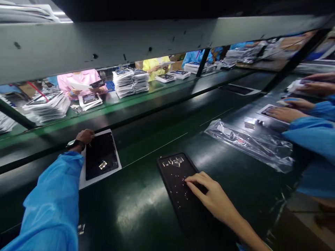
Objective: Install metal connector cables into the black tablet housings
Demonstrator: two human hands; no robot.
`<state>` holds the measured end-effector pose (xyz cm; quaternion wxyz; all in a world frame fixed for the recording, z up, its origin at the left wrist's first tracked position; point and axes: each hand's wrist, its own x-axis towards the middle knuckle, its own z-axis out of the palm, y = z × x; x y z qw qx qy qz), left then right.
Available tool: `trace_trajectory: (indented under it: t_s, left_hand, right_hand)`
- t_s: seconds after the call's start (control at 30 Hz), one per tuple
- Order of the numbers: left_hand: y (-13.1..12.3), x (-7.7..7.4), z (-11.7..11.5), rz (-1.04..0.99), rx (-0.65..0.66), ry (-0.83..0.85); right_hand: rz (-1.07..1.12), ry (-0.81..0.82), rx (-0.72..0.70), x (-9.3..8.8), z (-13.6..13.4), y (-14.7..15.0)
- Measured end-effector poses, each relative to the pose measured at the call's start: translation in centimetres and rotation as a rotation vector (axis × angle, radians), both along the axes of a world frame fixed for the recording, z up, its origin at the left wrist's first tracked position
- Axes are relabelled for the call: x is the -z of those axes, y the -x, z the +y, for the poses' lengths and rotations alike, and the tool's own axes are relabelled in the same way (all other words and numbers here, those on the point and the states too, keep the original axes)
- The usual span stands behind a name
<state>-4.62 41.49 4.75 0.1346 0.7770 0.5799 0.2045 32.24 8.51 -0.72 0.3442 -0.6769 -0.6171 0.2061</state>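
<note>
My left hand [86, 136], in a blue sleeve with a watch, curls its fingers around the far left corner of a flat black panel [101, 150]. The panel lies on a white sheet [117, 153], and a small gold-and-white part [103, 165] rests on it. Over a black tray [172, 195], my right hand [209, 195] pinches thumb and forefinger together near tiny pale pieces [178, 192]. Anything between those fingertips is too small to make out. Several small metallic parts [174, 161] lie at the tray's far end.
Clear plastic bags [248, 143] lie on the green bench [141, 205] to the right, near a co-worker's hands [284, 113]. A grey beam [110, 47] crosses overhead. Across the bench stand stacks of white-wrapped panels [129, 83], with other people behind. Small parts [81, 229] sit beside my left sleeve.
</note>
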Motion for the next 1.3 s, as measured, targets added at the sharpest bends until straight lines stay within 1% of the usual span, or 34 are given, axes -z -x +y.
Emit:
trace_trajectory:
  t_s: [0.07, 0.13, 0.2, 0.23, 0.27, 0.33, 0.4, 0.43, 0.47, 0.5, 0.53, 0.6, 0.63, 0.67, 0.7, 0.73, 0.77, 0.83, 0.9, 1.0, 1.07, 1.2, 1.3]
  left_hand:
    - [-0.3, 0.4, -0.3, 0.038, -0.024, 0.005]
    - [-0.5, 0.3, -1.4, 0.065, -0.033, 0.032]
    - [-0.2, -0.3, -3.6, 0.082, -0.031, 0.084]
    - [0.3, -0.9, -5.3, 0.087, -0.033, 0.11]
    - [1.0, -1.5, -7.4, 0.091, -0.042, 0.132]
    - [2.7, -3.1, -13.1, 0.074, -0.085, 0.134]
    - [4.2, -4.5, -20.2, 0.006, -0.156, 0.083]
    - [4.7, -4.9, -24.1, -0.052, -0.215, 0.03]
    - [5.1, -4.8, -28.0, -0.116, -0.278, -0.02]
    - [5.3, -4.4, -31.8, -0.175, -0.368, -0.068]
    - [5.5, -3.5, -35.4, -0.209, -0.445, -0.075]
    - [5.9, -0.6, -41.5, -0.245, -0.546, 0.008]
    - [6.2, 1.1, -43.9, -0.255, -0.612, 0.029]
    - [6.5, 2.7, -45.8, -0.259, -0.666, 0.057]
    - [6.8, 4.2, -47.2, -0.258, -0.711, 0.078]
    - [7.1, 5.4, -48.1, -0.244, -0.746, 0.076]
    - [7.3, 6.2, -48.6, -0.221, -0.768, 0.059]
    - [7.7, 6.8, -48.5, -0.156, -0.766, -0.002]
    - [8.1, 6.7, -47.4, -0.069, -0.704, -0.028]
    - [8.4, 6.3, -45.0, 0.095, -0.55, 0.041]
    - [8.4, 6.2, -43.6, 0.206, -0.48, 0.089]
    - [8.2, 6.0, -41.7, 0.33, -0.423, 0.145]
    - [8.3, 5.5, -41.3, 0.309, -0.393, 0.187]
  right_hand:
    - [-0.037, 0.01, -0.041, 0.2, 1.6, 0.3]
    - [-0.093, 0.032, -0.081, 0.8, 3.3, 0.7]
    - [-0.148, 0.057, -0.109, 1.6, 4.8, 0.9]
    - [-0.164, 0.064, -0.12, 2.1, 5.3, 0.9]
    - [-0.17, 0.066, -0.137, 2.5, 5.7, 0.8]
    - [-0.154, 0.061, -0.191, 3.3, 6.2, 0.7]
    - [-0.128, 0.051, -0.252, 3.8, 6.5, 0.5]
    - [-0.122, 0.04, -0.26, 3.9, 6.6, 0.5]
    - [-0.117, 0.028, -0.25, 3.9, 6.7, 0.5]
    - [-0.11, 0.02, -0.223, 3.7, 6.6, 0.5]
    - [-0.098, 0.022, -0.192, 3.4, 6.4, 0.6]
    - [-0.059, 0.042, -0.131, 2.4, 5.6, 0.8]
    - [-0.036, 0.054, -0.112, 1.8, 5.1, 0.9]
    - [-0.014, 0.063, -0.096, 1.2, 4.6, 1.0]
    - [0.001, 0.066, -0.076, 0.7, 4.0, 1.2]
    - [0.009, 0.063, -0.052, 0.3, 3.4, 1.4]
    - [0.015, 0.061, -0.029, -0.1, 2.9, 1.5]
    - [0.028, 0.055, -0.002, -0.4, 2.1, 1.7]
    - [0.035, 0.039, -0.005, -0.5, 1.5, 1.6]
    - [0.019, 0.022, -0.02, -0.5, 0.8, 1.6]
    - [0.01, 0.029, -0.044, -0.7, 0.4, 1.8]
    - [0.05, 0.042, -0.116, -1.3, -0.4, 3.3]
    - [0.112, 0.035, -0.23, -1.3, -0.8, 5.1]
